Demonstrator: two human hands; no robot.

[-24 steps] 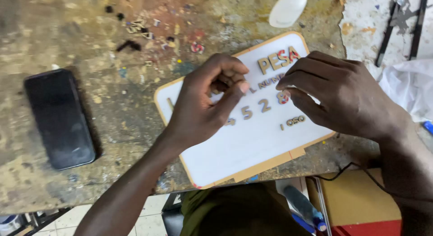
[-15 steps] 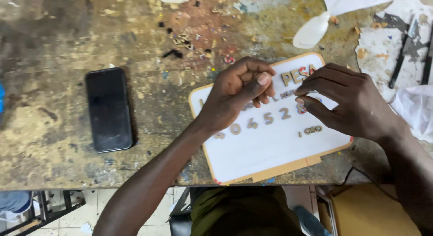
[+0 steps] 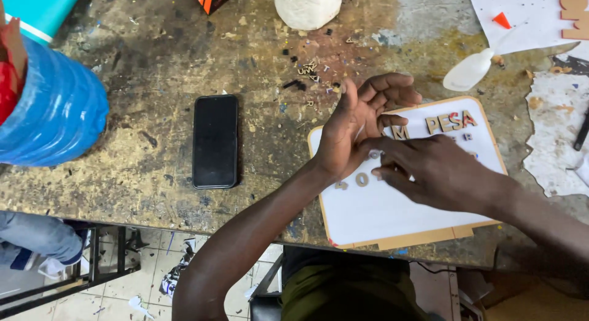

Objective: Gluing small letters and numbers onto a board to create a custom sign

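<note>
Hands meet over a white board (image 3: pixel 392 217) with a thin wooden edge. The board lies flat on a worn, paint-stained table (image 3: pixel 141 69), close to the near side.

The left hand (image 3: pixel 359 122) is over the top left part of the board. Its fingers are spread and lifted, and I see nothing held in it. The right hand (image 3: pixel 438 174) rests across the middle of the board. Its fingertips (image 3: pixel 375 154) press down on something small and pale, maybe a little cut-out piece. I cannot tell if it is pinched or only pushed.

Some work looks done. A row of small wooden letters (image 3: pixel 451 122) sits near the top of the board, and a few small ones are just under it. Some wooden number shapes (image 3: pixel 353 181) peek out below the left wrist. The right hand hides the rest of that row. The bottom half of the board is bare, so I think more pieces could go there.

Tiny loose cut-outs (image 3: pixel 307 72) lie in a heap on the table above the board. A black phone (image 3: pixel 215 141) lies face up to the left, well apart. A white squeeze bottle (image 3: pixel 469 71) lies near the top right corner of the board, and a big blue plastic jug (image 3: pixel 55 112) sits at the far left.
</note>
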